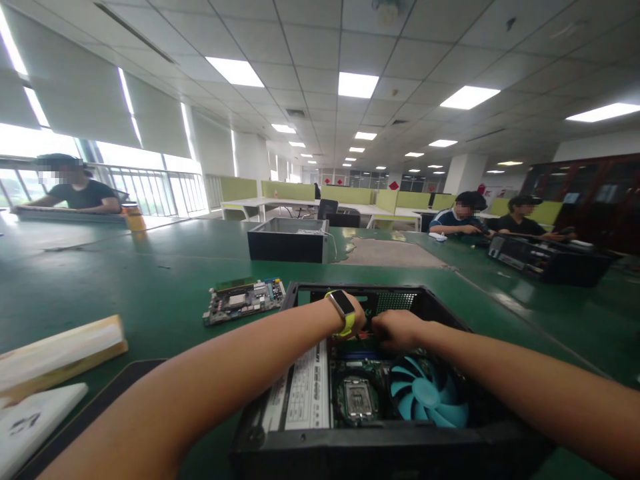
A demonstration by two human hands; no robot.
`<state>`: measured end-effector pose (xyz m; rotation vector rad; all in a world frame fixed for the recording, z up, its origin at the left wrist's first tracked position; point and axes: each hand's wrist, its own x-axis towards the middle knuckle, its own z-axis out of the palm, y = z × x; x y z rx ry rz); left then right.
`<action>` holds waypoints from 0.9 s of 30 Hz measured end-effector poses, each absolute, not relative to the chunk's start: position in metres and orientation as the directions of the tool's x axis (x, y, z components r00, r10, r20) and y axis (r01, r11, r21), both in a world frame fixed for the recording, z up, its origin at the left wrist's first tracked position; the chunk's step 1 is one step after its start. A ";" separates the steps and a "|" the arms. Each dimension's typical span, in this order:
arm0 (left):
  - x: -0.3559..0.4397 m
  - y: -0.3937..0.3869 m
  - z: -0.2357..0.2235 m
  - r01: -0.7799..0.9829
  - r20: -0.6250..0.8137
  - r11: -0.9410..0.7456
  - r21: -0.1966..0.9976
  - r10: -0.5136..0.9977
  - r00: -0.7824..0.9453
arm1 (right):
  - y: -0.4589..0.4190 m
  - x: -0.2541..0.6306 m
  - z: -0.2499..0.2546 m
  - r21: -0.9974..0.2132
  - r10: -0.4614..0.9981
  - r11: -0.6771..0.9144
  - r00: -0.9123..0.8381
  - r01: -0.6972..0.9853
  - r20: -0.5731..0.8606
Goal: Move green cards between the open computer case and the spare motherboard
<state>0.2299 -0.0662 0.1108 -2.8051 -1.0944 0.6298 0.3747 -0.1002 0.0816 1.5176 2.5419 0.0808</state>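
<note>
An open black computer case [280,440] lies on the table in front of me, and both my hands reach inside it. My left hand [359,316], with a yellow-banded watch [342,308] at the wrist, is by thin wires [362,337] at the far part; its fingers are hidden. Close beside it, my right hand [397,328] is closed with curled fingers; what they hold, if anything, is hidden. Nearer me are a motherboard with a metal CPU socket [358,399], a blue-bladed fan [427,393] and a labelled power supply [310,393].
A loose motherboard [244,300] lies left of the case. Farther back stands another metal case [285,247]. At left are a cardboard piece [60,353] and a white box [40,423]. People sit around the green table [175,267]; a black case [555,260] is at right.
</note>
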 end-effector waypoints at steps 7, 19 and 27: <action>0.241 -0.066 0.086 0.563 -0.532 -0.795 -0.225 0.584 0.613 | -0.099 0.373 0.075 0.163 0.867 0.496 -0.476 0.853 -0.147; 0.228 -0.066 0.085 0.587 -0.475 -0.794 -0.157 0.582 0.660 | -0.105 0.366 0.084 0.147 0.875 0.478 -0.454 0.866 -0.169; 0.228 -0.068 0.086 0.606 -0.465 -0.785 -0.126 0.587 0.663 | -0.105 0.364 0.080 0.201 0.888 0.457 -0.431 0.866 -0.161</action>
